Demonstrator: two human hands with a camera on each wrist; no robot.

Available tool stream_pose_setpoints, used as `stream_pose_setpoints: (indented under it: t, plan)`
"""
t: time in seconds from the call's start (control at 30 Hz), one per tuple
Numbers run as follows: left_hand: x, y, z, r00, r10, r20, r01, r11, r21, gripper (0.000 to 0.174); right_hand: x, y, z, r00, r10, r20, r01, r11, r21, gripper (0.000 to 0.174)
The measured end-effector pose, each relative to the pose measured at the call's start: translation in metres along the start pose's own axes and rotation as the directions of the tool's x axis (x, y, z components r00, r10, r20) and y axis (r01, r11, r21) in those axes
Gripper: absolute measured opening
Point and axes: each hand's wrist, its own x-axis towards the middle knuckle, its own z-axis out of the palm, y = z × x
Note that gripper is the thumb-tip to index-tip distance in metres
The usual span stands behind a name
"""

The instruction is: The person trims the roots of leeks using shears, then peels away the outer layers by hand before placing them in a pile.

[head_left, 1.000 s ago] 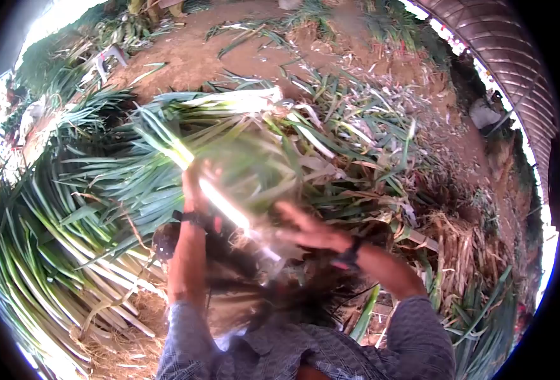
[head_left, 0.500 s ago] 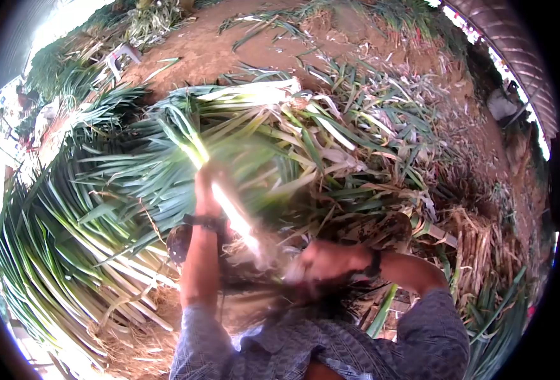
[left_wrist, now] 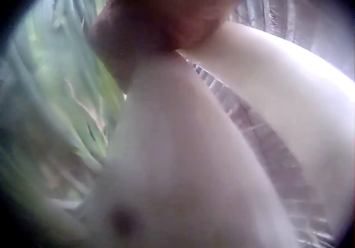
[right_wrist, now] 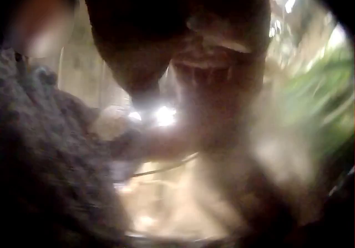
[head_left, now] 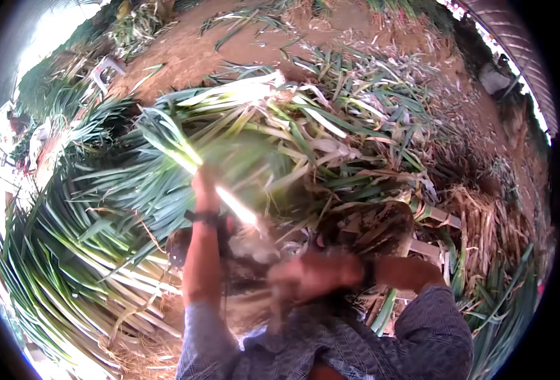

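My left hand [head_left: 205, 183] grips large green onions [head_left: 237, 206] round their stalks, leaves pointing up and away, white ends slanting down toward my body. Two thick white stalks [left_wrist: 183, 165] fill the left wrist view below the hand's fingers. My right hand [head_left: 318, 275], blurred, is in front of my shirt, lower and to the right of the white ends. Its fingers are curled, and a pale, blurred strip of onion skin [head_left: 280, 301] trails from them. In the right wrist view the curled fingers are dark against the light.
Unpeeled green onions [head_left: 71, 253] lie in a big pile at the left. Several cleaned white stalks [head_left: 248, 88] rest on leaves ahead. Stripped leaves and skins [head_left: 381, 120] cover the ground at the right, beside a bundle of dry stalks [head_left: 479, 253]. A small stool [head_left: 107, 71] stands far left.
My right hand was spread near the white ends, then curled beside them, and has now moved down toward my body. The left hand keeps its grip on the green onions.
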Motion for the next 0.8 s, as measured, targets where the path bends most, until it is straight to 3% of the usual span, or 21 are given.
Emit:
stream_pose_setpoints:
  t: [0.07,0.1,0.23,0.3,0.33,0.37,0.4,0.47,0.5,0.53,0.57,0.6,0.63,0.67,0.7,0.73,0.77,0.8]
  plan:
    - [0.001,0.000,0.004,0.995,-0.095,-0.034,0.089,0.985,-0.146,0.022,0.006,0.015,-0.043,0.923,0.308,-0.231,-0.360,0.904,-0.229,0.031]
    - [0.001,-0.003,0.006,0.996,-0.072,-0.050,0.064,0.988,-0.143,0.021,0.012,0.040,-0.047,0.940,0.168,-0.296,-0.276,0.885,-0.375,0.038]
    - [-0.001,-0.011,0.016,0.996,-0.039,-0.084,0.028,0.991,-0.129,0.021,0.040,0.064,-0.020,0.987,0.129,-0.093,-0.157,0.863,-0.480,0.019]
    - [-0.001,-0.012,0.008,0.994,-0.013,-0.107,0.000,0.992,-0.124,0.022,0.025,0.036,-0.002,0.983,-0.130,0.128,0.141,0.986,-0.083,0.009]
    - [0.011,-0.010,0.001,0.977,-0.075,-0.197,0.072,0.997,-0.023,0.024,0.020,0.018,0.006,0.939,-0.254,0.233,0.223,0.963,0.152,0.004]
    - [0.015,-0.013,-0.006,0.989,0.051,-0.138,-0.039,0.995,0.088,0.024,0.006,0.020,0.012,0.966,-0.175,0.192,0.175,0.984,0.017,0.007]
    - [0.004,0.001,-0.001,0.997,0.019,-0.079,-0.019,1.000,0.008,0.023,-0.008,0.024,0.018,0.984,-0.094,0.149,0.112,0.987,-0.113,0.015]
    - [-0.003,0.016,0.008,0.995,-0.078,0.061,0.091,0.967,-0.237,0.023,-0.018,0.076,-0.015,0.980,0.192,-0.051,-0.189,0.980,0.062,0.033]
    - [-0.002,0.013,0.003,0.978,0.042,0.202,0.021,0.953,-0.302,0.024,-0.011,0.081,-0.030,0.941,0.289,-0.175,-0.290,0.957,0.026,0.042]
    - [-0.016,0.022,0.009,0.983,0.065,0.171,0.006,0.924,-0.381,0.024,-0.001,0.086,-0.018,0.919,0.351,-0.182,-0.298,0.917,0.266,0.040]
    - [-0.024,0.033,0.021,0.984,0.076,0.160,0.003,0.894,-0.448,0.024,0.006,0.090,-0.011,0.885,0.460,-0.074,-0.386,0.814,0.433,0.040]
    - [-0.033,0.042,0.032,1.000,0.000,0.007,0.004,0.864,-0.504,0.025,0.013,0.094,-0.003,0.830,0.557,0.035,-0.475,0.672,0.568,0.040]
    - [-0.035,0.041,0.032,0.988,0.115,0.106,-0.036,0.828,-0.559,0.029,0.014,0.097,-0.002,0.712,0.645,0.276,-0.659,0.478,0.581,0.041]
    - [-0.045,0.040,0.040,0.981,0.112,0.156,-0.006,0.828,-0.561,0.030,0.006,0.142,0.024,0.849,0.502,0.166,-0.412,0.432,0.802,0.044]
    - [-0.063,0.042,0.048,0.973,0.112,0.200,0.019,0.829,-0.560,0.031,-0.003,0.187,0.051,0.942,0.332,0.047,-0.148,0.286,0.947,0.047]
    - [-0.093,0.047,0.055,0.890,0.116,0.442,0.101,0.893,-0.438,0.036,0.000,0.212,0.063,0.910,0.414,-0.024,-0.104,0.283,0.954,0.046]
    - [-0.103,0.036,0.066,0.969,0.007,0.245,0.100,0.901,-0.423,0.036,0.002,0.218,0.064,0.905,0.422,-0.051,-0.086,0.299,0.950,0.045]
    - [-0.094,0.021,0.055,0.965,0.013,0.262,0.089,0.922,-0.376,0.035,0.004,0.223,0.064,0.900,0.430,-0.078,-0.069,0.316,0.946,0.043]
